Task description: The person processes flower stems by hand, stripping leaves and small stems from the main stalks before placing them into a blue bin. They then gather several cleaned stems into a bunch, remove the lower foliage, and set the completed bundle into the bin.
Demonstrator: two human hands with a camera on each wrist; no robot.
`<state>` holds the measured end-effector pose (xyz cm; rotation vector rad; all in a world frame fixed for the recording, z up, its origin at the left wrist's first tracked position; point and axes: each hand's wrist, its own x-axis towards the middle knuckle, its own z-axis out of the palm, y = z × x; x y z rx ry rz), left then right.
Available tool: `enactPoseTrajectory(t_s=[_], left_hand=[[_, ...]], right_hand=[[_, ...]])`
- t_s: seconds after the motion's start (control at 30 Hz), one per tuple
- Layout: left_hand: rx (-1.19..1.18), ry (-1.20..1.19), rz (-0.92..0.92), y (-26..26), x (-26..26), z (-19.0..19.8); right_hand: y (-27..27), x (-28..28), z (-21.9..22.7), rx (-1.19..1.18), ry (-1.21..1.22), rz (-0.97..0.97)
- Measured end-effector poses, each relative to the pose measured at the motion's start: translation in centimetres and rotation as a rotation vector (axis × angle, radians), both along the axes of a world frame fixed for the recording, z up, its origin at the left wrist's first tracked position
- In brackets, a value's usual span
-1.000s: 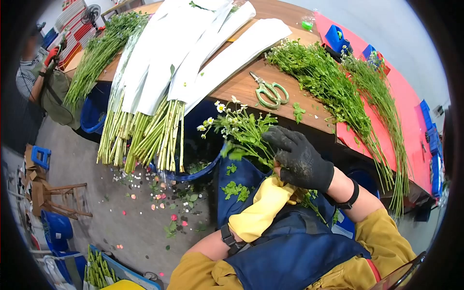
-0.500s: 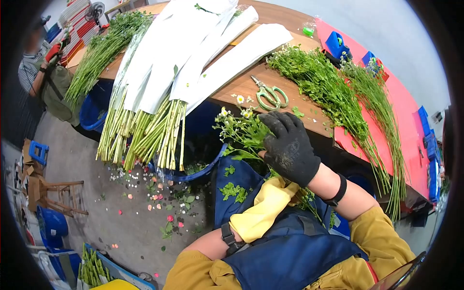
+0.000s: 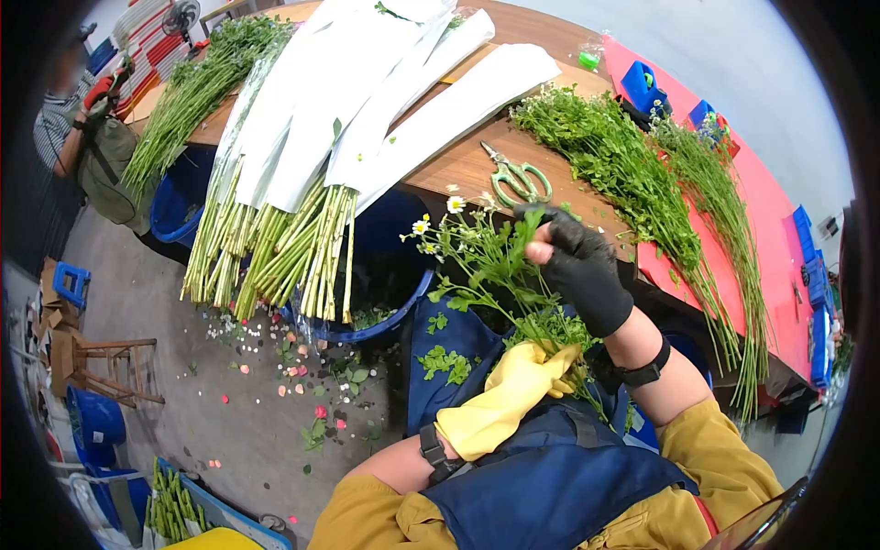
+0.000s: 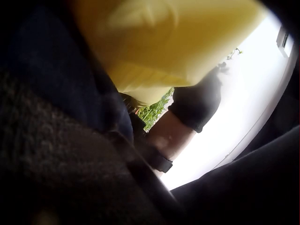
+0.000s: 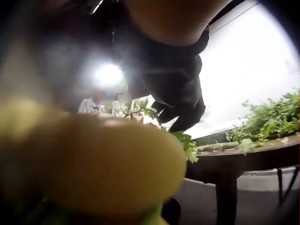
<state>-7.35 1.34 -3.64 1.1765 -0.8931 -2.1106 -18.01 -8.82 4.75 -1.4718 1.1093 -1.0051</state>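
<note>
In the head view the left hand (image 3: 518, 380), in a yellow glove, grips the lower stems of a leafy bunch with small white daisy-like flowers (image 3: 477, 252) above the lap. Higher up, the right hand (image 3: 585, 266), in a black glove with bare fingertips showing, pinches green leaves of that bunch between thumb and fingers. The left wrist view is mostly filled by the yellow glove (image 4: 154, 42), with some greenery (image 4: 154, 112) behind it. In the right wrist view the black glove (image 5: 173, 84) is curled at leaves beside the blurred yellow glove (image 5: 117, 164).
White-wrapped stems (image 3: 312, 110) overhang the table above a blue tub (image 3: 403, 316). Green-handled scissors (image 3: 521, 183) lie near the table edge, with loose green bunches (image 3: 623, 156) to their right. Petals litter the floor (image 3: 266, 431). Another person (image 3: 64, 128) stands far left.
The right hand has risen off the middle of the bunch, turned, and now pinches leaves higher up. More of the flowers and stems shows. The left hand has stayed nearly in place, holding the stems.
</note>
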Motion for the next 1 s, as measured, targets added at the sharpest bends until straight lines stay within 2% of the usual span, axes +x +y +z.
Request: enactPoseTrajectory(t_s=[0.1,0.17,0.2,0.33,0.43,0.67,0.77,0.8,0.9,0.97,1.0], left_hand=[[0.016,0.024,-0.031,-0.2,0.1,-0.2],[0.005,0.044,-0.044,-0.2,0.4,-0.1],[-0.007,0.060,-0.048,-0.1,0.5,0.0],[-0.035,0.043,-0.084,0.0,0.5,0.4],[-0.033,0.063,-0.078,0.1,0.4,-0.2],[-0.023,0.050,-0.084,0.1,0.7,0.7],[-0.026,0.069,-0.064,0.2,0.6,0.6],[-0.025,0.078,-0.075,0.3,0.6,0.3],[-0.030,0.113,-0.076,0.3,0.9,0.1],[-0.045,0.131,-0.082,0.2,1.3,0.2],[-0.056,0.134,-0.092,0.2,1.4,0.4]], right_hand=[[-1.1,-1.1,0.6,-0.258,0.251,-0.095],[-2.0,-1.2,0.2,-0.861,0.495,-0.063],[-1.8,-1.8,0.8,-0.932,0.677,-0.001],[-1.3,-0.8,0.2,-0.881,0.745,0.170],[-1.6,-0.7,-0.2,-0.940,0.679,0.324],[-1.4,0.1,0.9,-1.125,0.802,0.198],[-2.6,-0.9,-0.1,-0.962,0.594,0.065],[-2.5,-1.2,-0.2,-0.875,0.476,-0.036],[-2.6,-2.3,1.3,-1.031,0.655,0.028],[-1.0,-2.8,2.2,-0.939,0.619,0.268],[-0.3,-3.4,1.0,-0.913,0.693,0.284]])
